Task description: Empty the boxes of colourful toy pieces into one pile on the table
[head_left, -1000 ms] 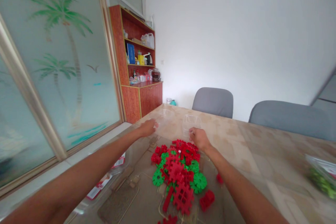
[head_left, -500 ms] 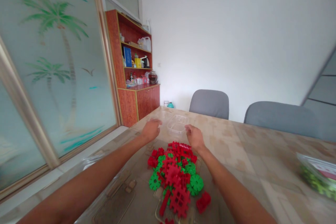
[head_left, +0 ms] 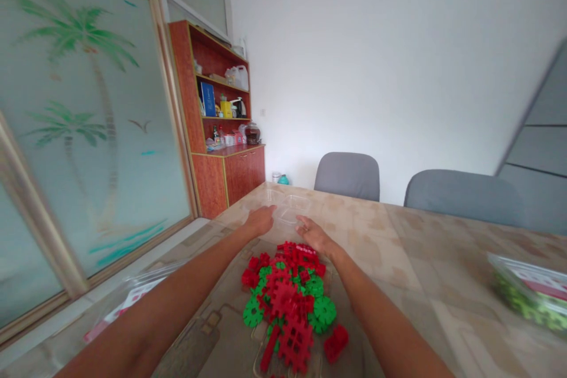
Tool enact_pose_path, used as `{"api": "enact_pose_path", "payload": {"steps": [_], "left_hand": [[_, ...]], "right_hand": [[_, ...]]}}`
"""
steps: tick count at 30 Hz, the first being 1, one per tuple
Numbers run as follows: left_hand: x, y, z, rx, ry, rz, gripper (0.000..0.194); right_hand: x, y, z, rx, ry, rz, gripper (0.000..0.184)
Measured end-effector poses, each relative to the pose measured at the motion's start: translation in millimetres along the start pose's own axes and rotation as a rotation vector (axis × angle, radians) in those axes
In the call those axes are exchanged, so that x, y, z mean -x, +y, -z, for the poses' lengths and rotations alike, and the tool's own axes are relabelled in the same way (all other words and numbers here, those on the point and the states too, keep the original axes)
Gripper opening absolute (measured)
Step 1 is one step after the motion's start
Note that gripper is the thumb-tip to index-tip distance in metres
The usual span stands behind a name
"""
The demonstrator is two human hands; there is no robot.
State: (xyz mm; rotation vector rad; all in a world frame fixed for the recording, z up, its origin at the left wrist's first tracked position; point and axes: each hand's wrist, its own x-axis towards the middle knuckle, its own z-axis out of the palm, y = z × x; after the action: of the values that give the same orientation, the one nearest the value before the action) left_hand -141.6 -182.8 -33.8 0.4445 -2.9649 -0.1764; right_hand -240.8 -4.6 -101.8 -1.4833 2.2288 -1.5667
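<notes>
right hand [head_left: 312,234] now nearer left hand [head_left: 260,220], by clear containers [head_left: 296,203]

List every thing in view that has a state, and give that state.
Left hand: beside the clear containers, grip unclear.
Right hand: fingers bent near them, grip unclear.
Clear containers: close together, no contents visible.
Red and green pieces: loose, heaped on the table.
Labelled container: holding green contents, apparently lidded, blurred.
Cabinet doors: shut.
</notes>
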Motion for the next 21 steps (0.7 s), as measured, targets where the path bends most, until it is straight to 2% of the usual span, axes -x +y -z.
{"api": "enact_pose_path", "payload": {"steps": [5, 8, 10, 12, 15, 17, 21], "left_hand": [[-2.7, -2.8, 5.6, -0.038, 0.021, 0.066, 0.038], [-0.4, 0.2, 10.3, -0.01, 0.081, 0.052, 0.039], [6.0, 8.5, 13.8, 0.029, 0.122, -0.003, 0.04], [18.0, 24.0, 16.6, 0.093, 0.146, -0.096, 0.041], [47.6, 59.8, 18.3, 0.235, 0.145, -0.269, 0.041], [72.5, 88.4, 17.7, 0.339, 0.129, -0.373, 0.041], [120.3, 143.3, 14.2, 0.52, 0.051, -0.527, 0.036]], "right_hand": [[-9.1, -0.6, -14.3, -0.06, 0.021, -0.001, 0.036], [-1.5, -2.8, -8.2, -0.07, 0.091, 0.019, 0.032], [9.3, -3.8, 2.4, -0.078, 0.141, 0.043, 0.02], [25.0, -4.7, 17.5, -0.094, 0.172, 0.063, 0.012], [57.7, -8.3, 47.8, -0.127, 0.198, 0.079, 0.027], [84.2, -12.3, 72.9, -0.137, 0.226, 0.074, 0.037], [143.0, -19.9, 132.4, -0.087, 0.354, -0.037, 0.04]]}}
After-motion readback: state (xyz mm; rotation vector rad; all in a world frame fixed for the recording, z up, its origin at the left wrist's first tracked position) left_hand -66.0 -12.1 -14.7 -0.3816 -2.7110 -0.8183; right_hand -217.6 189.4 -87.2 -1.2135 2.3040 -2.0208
